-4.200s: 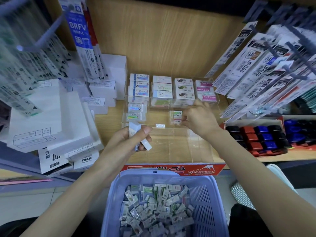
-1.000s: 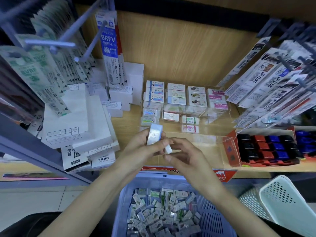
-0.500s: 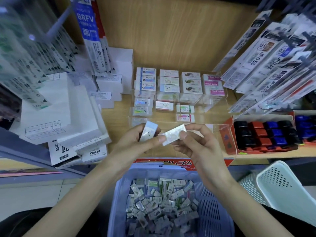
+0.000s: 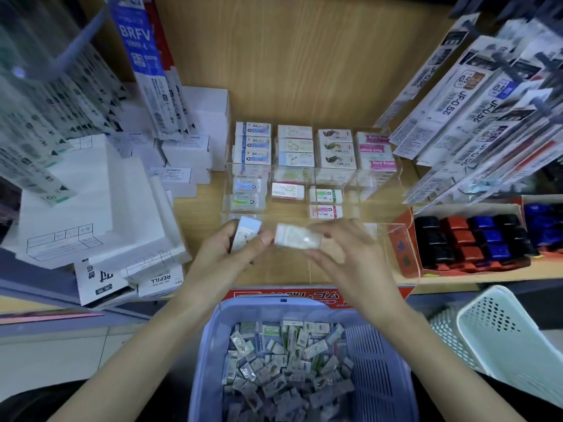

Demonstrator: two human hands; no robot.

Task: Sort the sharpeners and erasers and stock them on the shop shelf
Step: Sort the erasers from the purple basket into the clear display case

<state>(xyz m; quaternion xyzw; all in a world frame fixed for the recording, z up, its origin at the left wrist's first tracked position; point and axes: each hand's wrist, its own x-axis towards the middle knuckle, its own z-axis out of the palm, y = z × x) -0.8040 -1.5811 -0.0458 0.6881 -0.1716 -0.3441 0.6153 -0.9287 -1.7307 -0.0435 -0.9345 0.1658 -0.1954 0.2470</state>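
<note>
My left hand [image 4: 227, 254] grips a small stack of wrapped erasers [image 4: 246, 236] above the shelf's front edge. Just right of it, my right hand [image 4: 344, 254] pinches one white wrapped eraser [image 4: 297, 236] held flat, blurred by motion; its left end is close to my left thumb. Behind both hands stands a clear acrylic display [image 4: 377, 184] with rows of boxed erasers [image 4: 335, 149] at the back and a few single erasers [image 4: 325, 196] in front. Below the hands, a lilac basket [image 4: 377, 345] holds several loose wrapped erasers [image 4: 280, 360].
White refill boxes [image 4: 100, 208] are stacked on the left of the wooden shelf [image 4: 207, 196]. A red tray of black, red and blue items [image 4: 469, 242] sits at the right. Hanging refill packs [image 4: 475, 95] crowd both upper sides. A white perforated basket [image 4: 499, 336] stands lower right.
My right hand has drawn one eraser away from the stack in my left hand and moved it slightly right. The view has shifted a little.
</note>
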